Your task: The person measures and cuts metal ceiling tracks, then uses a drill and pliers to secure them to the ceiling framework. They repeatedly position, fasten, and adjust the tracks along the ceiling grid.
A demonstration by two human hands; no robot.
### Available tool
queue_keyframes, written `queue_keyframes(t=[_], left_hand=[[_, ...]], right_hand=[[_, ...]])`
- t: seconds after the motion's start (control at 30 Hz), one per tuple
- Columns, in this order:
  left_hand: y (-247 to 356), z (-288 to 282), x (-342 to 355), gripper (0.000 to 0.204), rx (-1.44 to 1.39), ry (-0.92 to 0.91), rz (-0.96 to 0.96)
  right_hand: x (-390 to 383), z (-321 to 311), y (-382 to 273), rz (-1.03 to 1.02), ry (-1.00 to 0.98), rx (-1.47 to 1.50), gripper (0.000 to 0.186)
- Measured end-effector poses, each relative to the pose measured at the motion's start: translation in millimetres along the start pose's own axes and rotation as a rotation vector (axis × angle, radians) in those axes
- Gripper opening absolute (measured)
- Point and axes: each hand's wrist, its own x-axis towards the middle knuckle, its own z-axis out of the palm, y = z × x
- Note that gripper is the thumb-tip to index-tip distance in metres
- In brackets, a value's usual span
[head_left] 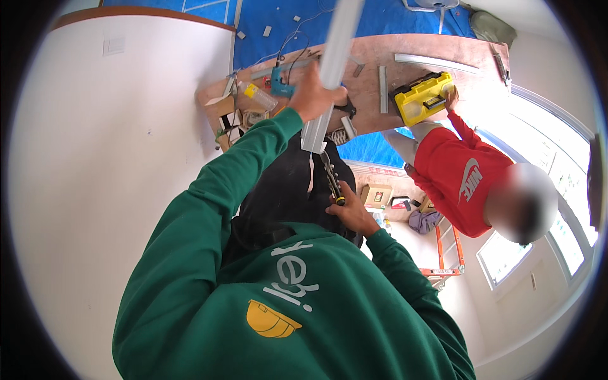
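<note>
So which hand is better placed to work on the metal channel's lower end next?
Probably the right hand: it holds a plier-like tool with its tip near the lower end of the metal channel. The left hand is occupied, gripping that channel higher up.

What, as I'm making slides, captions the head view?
Left hand grips a pale channel; right hand holds a tool near its end.

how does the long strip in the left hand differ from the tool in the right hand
Length: the strip runs out past the picture's top edge; the tool is far shorter. Colour: the strip is pale; the tool is mostly dark with some yellow at its handle end. Pose: the strip slants up and right; the tool slants up and left. Both are held: strip in the left hand, tool in the right hand.
</note>
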Motion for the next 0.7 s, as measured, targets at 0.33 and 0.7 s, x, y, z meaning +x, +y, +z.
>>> queue_keyframes(t=[0.33, 0.7], left_hand=[[2.5, -28.2, 27.2, 0.075, -0.176, 0.399, -0.115], [-11.0, -29.7, 39.5, 0.08, -0.212, 0.518, -0.082]], right_hand=[[19.3, 20.3, -32.4, -0.126, 0.037, 0.333, 0.066], [35.1, 36.4, -30.5, -0.118, 0.157, 0.258, 0.061]])
